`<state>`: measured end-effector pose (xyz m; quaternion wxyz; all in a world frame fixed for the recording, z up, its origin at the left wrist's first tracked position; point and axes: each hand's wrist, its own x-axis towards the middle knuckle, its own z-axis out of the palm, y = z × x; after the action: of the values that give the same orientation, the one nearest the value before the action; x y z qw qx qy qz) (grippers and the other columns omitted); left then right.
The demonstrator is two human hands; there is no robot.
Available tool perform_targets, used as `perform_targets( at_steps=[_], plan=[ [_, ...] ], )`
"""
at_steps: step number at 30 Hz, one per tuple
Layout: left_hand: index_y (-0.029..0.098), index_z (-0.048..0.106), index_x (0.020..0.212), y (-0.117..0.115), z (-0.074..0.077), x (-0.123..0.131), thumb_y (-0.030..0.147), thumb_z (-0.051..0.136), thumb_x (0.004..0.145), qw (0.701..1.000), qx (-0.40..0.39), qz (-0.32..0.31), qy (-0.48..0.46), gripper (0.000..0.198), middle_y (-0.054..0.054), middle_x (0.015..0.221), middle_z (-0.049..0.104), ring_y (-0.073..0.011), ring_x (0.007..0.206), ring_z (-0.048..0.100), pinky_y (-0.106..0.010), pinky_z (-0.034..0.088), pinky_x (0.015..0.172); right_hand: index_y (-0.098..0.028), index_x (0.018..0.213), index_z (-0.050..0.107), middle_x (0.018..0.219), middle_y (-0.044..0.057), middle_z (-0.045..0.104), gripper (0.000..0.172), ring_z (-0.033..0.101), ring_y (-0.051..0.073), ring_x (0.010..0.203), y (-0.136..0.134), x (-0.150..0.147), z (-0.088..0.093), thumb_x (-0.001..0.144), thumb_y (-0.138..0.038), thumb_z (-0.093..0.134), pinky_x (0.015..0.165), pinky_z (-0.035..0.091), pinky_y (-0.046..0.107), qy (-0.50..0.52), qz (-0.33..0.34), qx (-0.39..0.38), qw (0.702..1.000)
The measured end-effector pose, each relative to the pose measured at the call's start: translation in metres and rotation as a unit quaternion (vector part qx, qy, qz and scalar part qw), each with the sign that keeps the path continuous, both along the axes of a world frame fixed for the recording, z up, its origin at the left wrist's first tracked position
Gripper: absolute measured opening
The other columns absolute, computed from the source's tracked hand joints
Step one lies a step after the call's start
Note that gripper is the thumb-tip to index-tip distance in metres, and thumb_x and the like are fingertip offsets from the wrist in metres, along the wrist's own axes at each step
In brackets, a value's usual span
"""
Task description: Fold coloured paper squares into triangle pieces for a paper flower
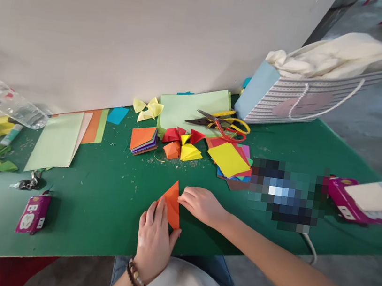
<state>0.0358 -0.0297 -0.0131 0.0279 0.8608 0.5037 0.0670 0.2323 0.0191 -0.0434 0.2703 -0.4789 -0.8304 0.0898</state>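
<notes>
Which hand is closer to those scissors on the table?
Right. The right hand lies below the scissors; the left hand lies farther below and more to the left.

Your folded paper triangle lay on the flat worktable, nearest you; long-bladed scissors lay behind it, across a paper sheet; a rope-handled paper bag stood on the table, right of them, holding crumpled cloth.

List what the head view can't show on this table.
Head view:
Pixelated object on the green table: blurred past recognition.
Orange origami paper: folds partly hidden by the left hand and right hand.
Magenta case: partly covered by white paper.
Striped paper bag: contents below the cream cloth hidden by its wall.
</notes>
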Motion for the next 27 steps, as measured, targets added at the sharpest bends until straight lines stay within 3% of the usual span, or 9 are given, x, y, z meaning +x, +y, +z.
perform_targets(
  at_steps=[7, 12, 21, 27],
  plan=[
    [0.009, 0.044, 0.136, -0.001, 0.004, 0.002, 0.036, 0.057, 0.089, 1.000, -0.014, 0.004, 0.020, 0.056, -0.014, 0.142, 0.047, -0.0298, 0.123, 0.046, -0.046, 0.045, 0.097, -0.018, 0.072, 0.061, 0.067, 0.001, 0.058, 0.032, 0.055, 0.012, 0.063, 0.000, -0.001, -0.002, 0.097, -0.027, 0.043, 0.058, 0.036, 0.024, -0.003, 0.011, -0.010, 1.000],
    [0.009, 0.045, 0.136, -0.001, 0.004, 0.003, 0.036, 0.056, 0.089, 1.000, -0.016, 0.004, 0.018, 0.054, -0.013, 0.142, 0.048, -0.0289, 0.124, 0.045, -0.045, 0.045, 0.097, -0.019, 0.073, 0.060, 0.068, 0.000, 0.058, 0.033, 0.056, 0.012, 0.064, -0.017, -0.003, -0.002, 0.098, -0.024, 0.039, 0.059, 0.037, 0.025, -0.055, 0.026, -0.012, 0.998],
    [0.011, 0.043, 0.137, -0.001, 0.006, 0.001, 0.041, 0.050, 0.092, 1.000, -0.026, -0.004, 0.007, 0.055, -0.012, 0.143, 0.046, -0.0297, 0.124, 0.045, -0.045, 0.043, 0.099, -0.019, 0.074, 0.060, 0.069, 0.000, 0.056, 0.029, 0.051, 0.012, 0.062, -0.044, -0.008, 0.001, 0.097, -0.021, 0.043, 0.059, 0.034, 0.026, -0.039, 0.058, -0.031, 0.997],
    [0.012, 0.047, 0.134, 0.002, 0.009, -0.001, 0.020, 0.044, 0.090, 1.000, -0.029, -0.009, 0.005, 0.044, -0.009, 0.143, 0.047, -0.0273, 0.123, 0.045, -0.043, 0.045, 0.096, -0.018, 0.073, 0.059, 0.069, 0.001, 0.055, 0.029, 0.050, 0.012, 0.062, -0.061, -0.012, 0.001, 0.096, -0.018, 0.041, 0.059, 0.032, 0.026, -0.042, 0.065, -0.056, 0.995]
  ],
)
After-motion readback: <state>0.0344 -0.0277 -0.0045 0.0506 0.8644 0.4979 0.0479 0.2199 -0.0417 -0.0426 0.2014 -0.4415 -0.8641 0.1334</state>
